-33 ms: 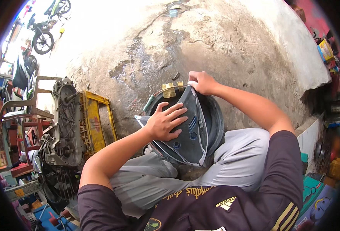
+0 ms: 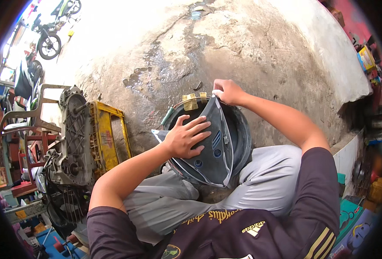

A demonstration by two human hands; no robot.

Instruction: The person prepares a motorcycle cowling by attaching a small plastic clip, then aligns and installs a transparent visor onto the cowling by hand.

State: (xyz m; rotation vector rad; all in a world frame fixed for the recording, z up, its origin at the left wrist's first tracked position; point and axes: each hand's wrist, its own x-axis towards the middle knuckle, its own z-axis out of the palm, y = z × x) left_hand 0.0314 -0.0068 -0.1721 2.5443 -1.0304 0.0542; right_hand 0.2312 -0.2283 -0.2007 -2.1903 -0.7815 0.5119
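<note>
A dark grey motorcycle body panel (image 2: 212,149), pointed at its ends and edged in white, lies across a round black basin (image 2: 243,146). Blue-ringed holes and a slotted blue mark show on its face. My left hand (image 2: 186,138) rests flat on the panel with its fingers spread. At the panel's far tip, my right hand (image 2: 226,92) is closed, thumb and curled fingers pinching the corner. Yellowish pieces (image 2: 190,103) hang over the basin's far rim. Beside them, a green-handled thin item (image 2: 168,115) leans on the rim. The inside of the basin is mostly hidden under the panel.
To the left stand a grey metal engine casing (image 2: 75,138) and a yellow crate (image 2: 106,136). A chair (image 2: 31,113) and a motorcycle wheel (image 2: 49,45) are farther off. Wet patches mark the concrete floor (image 2: 277,82). A low white-tiled edge (image 2: 348,155) runs along the right.
</note>
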